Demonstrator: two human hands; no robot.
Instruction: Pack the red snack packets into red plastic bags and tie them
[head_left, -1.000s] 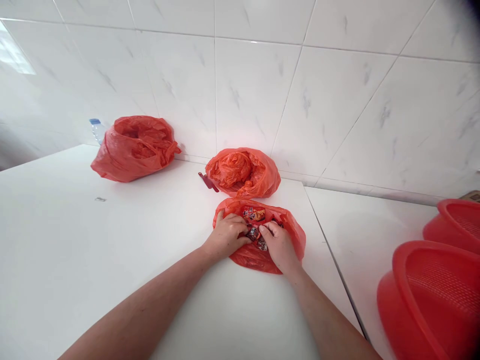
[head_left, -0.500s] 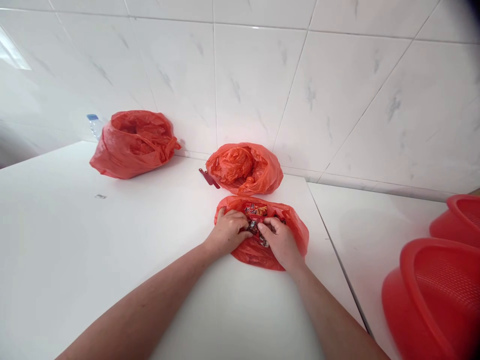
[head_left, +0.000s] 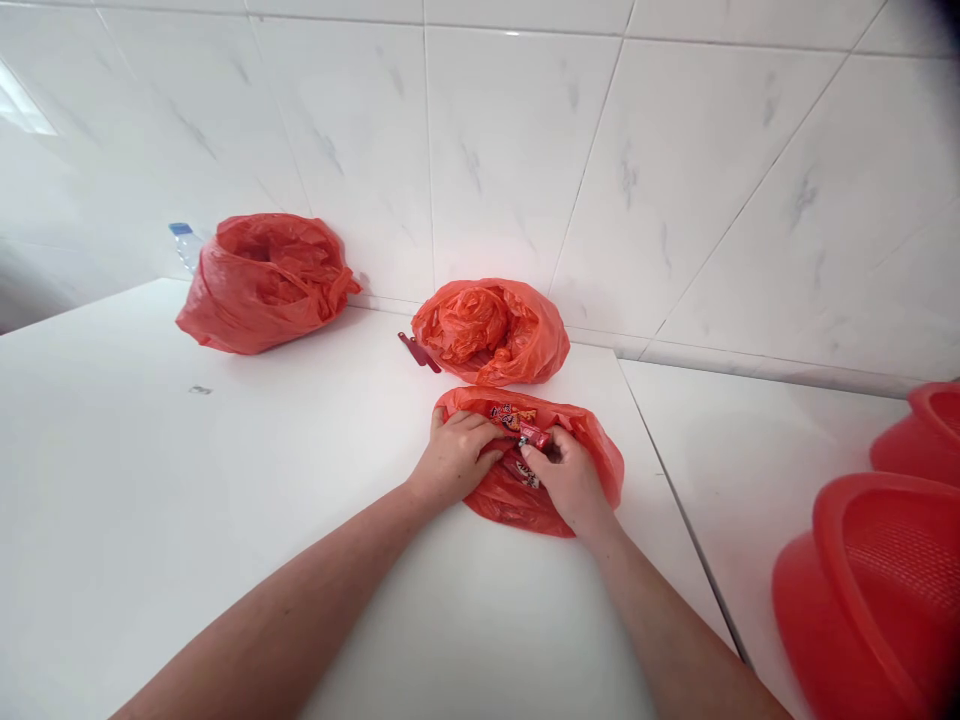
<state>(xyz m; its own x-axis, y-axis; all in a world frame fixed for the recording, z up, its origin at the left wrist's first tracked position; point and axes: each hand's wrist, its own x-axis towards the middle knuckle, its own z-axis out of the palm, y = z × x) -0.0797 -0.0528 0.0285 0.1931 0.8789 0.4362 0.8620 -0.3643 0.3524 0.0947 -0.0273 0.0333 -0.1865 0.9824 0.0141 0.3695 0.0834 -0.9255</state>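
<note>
A red plastic bag (head_left: 510, 512) lies open on the white table, with several small red snack packets (head_left: 513, 414) inside. My right hand (head_left: 576, 482) is over the bag's right side, thumb and fingers pinching one small red packet (head_left: 534, 435) that is lifted and tilted. At the bag's left side, my left hand (head_left: 457, 456) reaches in with fingers curled and thumb close to them. What its fingertips grip, if anything, is hidden among the packets. Below the right thumb, another packet with white lettering (head_left: 528, 474) shows.
Behind stands a second open red bag (head_left: 540, 350) with crumpled plastic inside. Dark red strips (head_left: 420, 352) lie beside it. Farther left are another red bag (head_left: 259, 300) and a clear bottle (head_left: 184, 245) against the tiled wall. Red baskets (head_left: 840, 560) stand at the right.
My right hand has raised and turned a small red packet out from among the others. My left hand stays at the bag's left side. The view has shifted slightly.
</note>
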